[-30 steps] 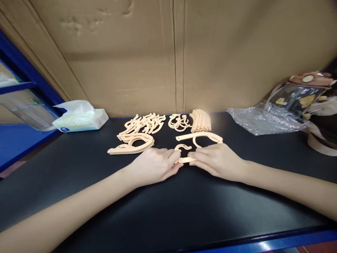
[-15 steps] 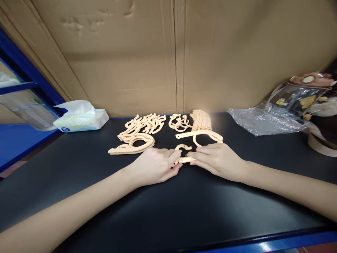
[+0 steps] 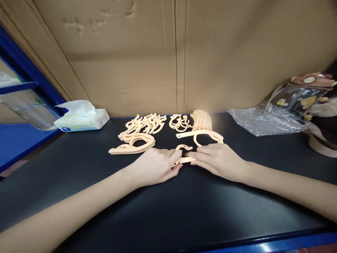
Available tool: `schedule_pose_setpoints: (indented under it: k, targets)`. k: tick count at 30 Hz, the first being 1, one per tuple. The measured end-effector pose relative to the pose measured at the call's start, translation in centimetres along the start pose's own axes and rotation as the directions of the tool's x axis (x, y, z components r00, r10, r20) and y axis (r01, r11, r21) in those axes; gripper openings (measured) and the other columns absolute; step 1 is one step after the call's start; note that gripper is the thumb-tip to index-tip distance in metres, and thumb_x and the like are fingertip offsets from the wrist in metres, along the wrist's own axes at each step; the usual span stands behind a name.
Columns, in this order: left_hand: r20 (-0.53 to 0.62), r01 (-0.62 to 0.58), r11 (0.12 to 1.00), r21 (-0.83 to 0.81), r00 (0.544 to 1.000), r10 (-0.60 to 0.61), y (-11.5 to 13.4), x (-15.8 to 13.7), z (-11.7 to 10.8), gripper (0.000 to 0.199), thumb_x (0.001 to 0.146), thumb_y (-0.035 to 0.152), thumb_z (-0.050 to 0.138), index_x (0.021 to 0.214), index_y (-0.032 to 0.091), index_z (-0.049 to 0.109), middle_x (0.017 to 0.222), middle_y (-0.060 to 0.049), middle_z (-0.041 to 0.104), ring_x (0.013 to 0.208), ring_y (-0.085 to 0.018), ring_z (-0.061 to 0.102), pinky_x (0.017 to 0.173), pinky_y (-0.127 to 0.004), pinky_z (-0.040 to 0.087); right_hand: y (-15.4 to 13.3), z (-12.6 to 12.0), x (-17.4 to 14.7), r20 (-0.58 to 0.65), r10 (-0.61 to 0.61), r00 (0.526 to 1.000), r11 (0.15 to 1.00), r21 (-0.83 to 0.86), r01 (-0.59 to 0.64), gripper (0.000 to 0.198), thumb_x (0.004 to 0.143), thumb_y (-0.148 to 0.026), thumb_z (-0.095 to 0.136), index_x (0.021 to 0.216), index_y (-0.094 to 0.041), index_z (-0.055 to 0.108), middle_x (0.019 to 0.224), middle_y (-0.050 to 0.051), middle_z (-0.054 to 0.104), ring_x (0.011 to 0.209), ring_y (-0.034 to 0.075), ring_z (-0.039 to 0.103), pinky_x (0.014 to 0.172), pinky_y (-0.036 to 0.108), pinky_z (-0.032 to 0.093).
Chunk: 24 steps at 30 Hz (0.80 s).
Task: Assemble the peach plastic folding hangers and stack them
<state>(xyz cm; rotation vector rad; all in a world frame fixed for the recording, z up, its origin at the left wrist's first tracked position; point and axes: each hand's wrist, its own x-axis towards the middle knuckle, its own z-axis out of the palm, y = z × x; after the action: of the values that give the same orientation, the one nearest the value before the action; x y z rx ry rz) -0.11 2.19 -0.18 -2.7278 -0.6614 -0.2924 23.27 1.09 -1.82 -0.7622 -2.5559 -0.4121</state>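
Peach plastic parts of folding clothes hangers lie on the black tabletop. My left hand (image 3: 158, 165) is closed around a hanger hook (image 3: 183, 147), whose curved top shows above the fingers. Between thumb and fingers, my right hand (image 3: 219, 161) pinches a hanger arm (image 3: 186, 160); its end meets the hook's base at my left fingertips. How far the two are joined cannot be seen. Just beyond my right hand lie a loose curved arm (image 3: 193, 133) and another curved piece partly under it. Folded hangers (image 3: 131, 149) are stacked beyond my left hand.
Farther back are a heap of hanger parts (image 3: 147, 123), several loose hooks (image 3: 179, 122) and a row of arms (image 3: 201, 120). A tissue pack (image 3: 89, 119) stands at left. Crumpled clear plastic (image 3: 263, 121) and a strapped bottle (image 3: 300, 96) are at right. Cardboard (image 3: 126, 63) rises behind.
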Motion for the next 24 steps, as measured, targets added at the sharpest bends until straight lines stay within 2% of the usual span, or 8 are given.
schedule_pose_setpoints:
  k: [3, 6, 10, 15, 20, 24]
  targets:
    - [-0.021, -0.009, 1.0, -0.03, 1.0, 0.008, -0.1, 0.0, -0.1, 0.015, 0.094, 0.023, 0.035, 0.083, 0.018, 0.044, 0.062, 0.004, 0.057, 0.051, -0.013, 0.057, 0.046, -0.026, 0.032, -0.1, -0.1, 0.0, -0.004, -0.005, 1.0, 1.0, -0.008, 0.005, 0.03, 0.1, -0.03, 0.04, 0.107, -0.017, 0.066, 0.075, 0.001, 0.067, 0.063, 0.013, 0.061, 0.062, 0.027, 0.045]
    - [-0.023, 0.004, 0.999, -0.031, 1.0, -0.004, 0.0, 0.0, -0.1, 0.016, 0.095, 0.021, 0.033, 0.083, 0.018, 0.044, 0.065, 0.002, 0.058, 0.053, -0.013, 0.059, 0.047, -0.026, 0.034, -0.2, -0.4, 0.0, 0.006, 0.005, 1.0, 1.0, -0.008, -0.005, 0.028, 0.099, -0.025, 0.039, 0.112, -0.017, 0.063, 0.083, 0.003, 0.068, 0.069, 0.014, 0.062, 0.063, 0.027, 0.046]
    - [-0.007, 0.099, 0.995, -0.03, 0.995, -0.099, 1.3, -0.1, 0.0, 0.02, 0.099, 0.024, 0.029, 0.085, 0.018, 0.042, 0.068, 0.0, 0.061, 0.054, -0.015, 0.06, 0.047, -0.026, 0.035, -0.3, -0.6, 0.1, 0.017, -0.018, 1.0, 0.997, 0.069, 0.017, 0.027, 0.097, -0.015, 0.039, 0.106, -0.016, 0.063, 0.097, 0.006, 0.067, 0.083, 0.017, 0.062, 0.07, 0.028, 0.048]
    - [0.081, 0.222, 0.952, -0.21, 0.974, -0.209, 2.9, -0.1, -0.3, 0.017, 0.098, 0.023, 0.033, 0.083, 0.02, 0.04, 0.069, 0.002, 0.061, 0.054, -0.014, 0.06, 0.047, -0.023, 0.036, -0.6, -0.6, 0.1, -0.036, 0.004, 0.999, 0.964, 0.265, 0.006, 0.02, 0.097, -0.028, 0.045, 0.094, -0.017, 0.061, 0.092, 0.005, 0.068, 0.08, 0.014, 0.062, 0.071, 0.026, 0.049]
    - [0.167, 0.243, 0.941, -0.236, 0.964, -0.207, 2.8, 0.1, -0.7, 0.016, 0.096, 0.017, 0.033, 0.083, 0.02, 0.042, 0.07, 0.002, 0.061, 0.054, -0.014, 0.06, 0.048, -0.022, 0.036, -1.0, -0.4, 0.0, -0.016, 0.063, 0.998, 0.94, 0.338, -0.054, 0.016, 0.097, -0.026, 0.046, 0.094, -0.017, 0.059, 0.091, 0.005, 0.068, 0.081, 0.015, 0.063, 0.07, 0.025, 0.049]
    - [0.191, 0.286, 0.945, -0.158, 0.948, -0.255, 2.9, 0.2, -0.7, 0.011, 0.093, 0.014, 0.037, 0.085, 0.019, 0.044, 0.072, 0.001, 0.063, 0.055, -0.014, 0.061, 0.046, -0.021, 0.035, -1.2, -0.3, 0.1, 0.076, 0.215, 0.974, 0.868, 0.443, -0.226, 0.012, 0.094, -0.028, 0.051, 0.09, -0.018, 0.056, 0.085, 0.002, 0.065, 0.075, 0.013, 0.062, 0.065, 0.024, 0.048]
